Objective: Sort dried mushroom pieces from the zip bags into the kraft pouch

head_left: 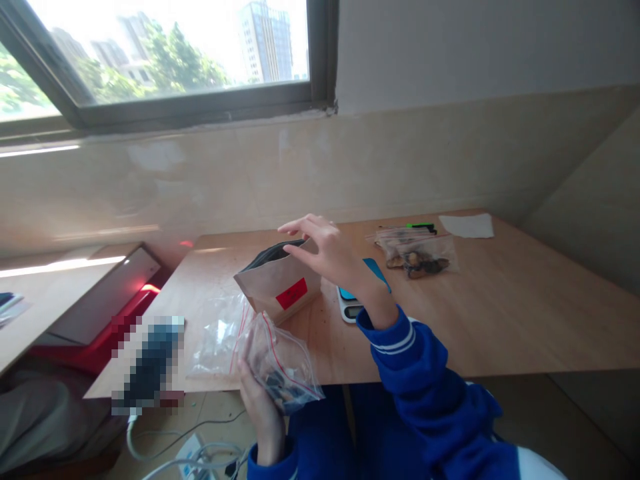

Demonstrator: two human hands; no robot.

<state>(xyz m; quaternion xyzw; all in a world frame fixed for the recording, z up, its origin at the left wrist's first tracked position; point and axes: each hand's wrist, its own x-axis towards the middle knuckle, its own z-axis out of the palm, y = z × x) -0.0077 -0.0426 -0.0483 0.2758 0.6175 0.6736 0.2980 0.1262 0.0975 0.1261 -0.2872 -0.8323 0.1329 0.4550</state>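
My left hand (261,408) holds a clear zip bag (285,367) with a red seal line and dark and brownish pieces at its bottom, at the table's front edge. My right hand (323,250) is above the mouth of a brown paper bag (267,283) with a red label, its fingers apart and nothing seen between them. The paper bag stands open, with a dark interior whose contents are hidden. Behind my right wrist sits a white scale (349,312) with a blue top, partly covered.
Flat clear zip bags (215,340) lie left of the paper bag. Filled zip bags (425,257), a green and black pen (421,227) and white paper (467,225) lie at the back right. A pixelated dark object (153,363) with a cable is at the left edge.
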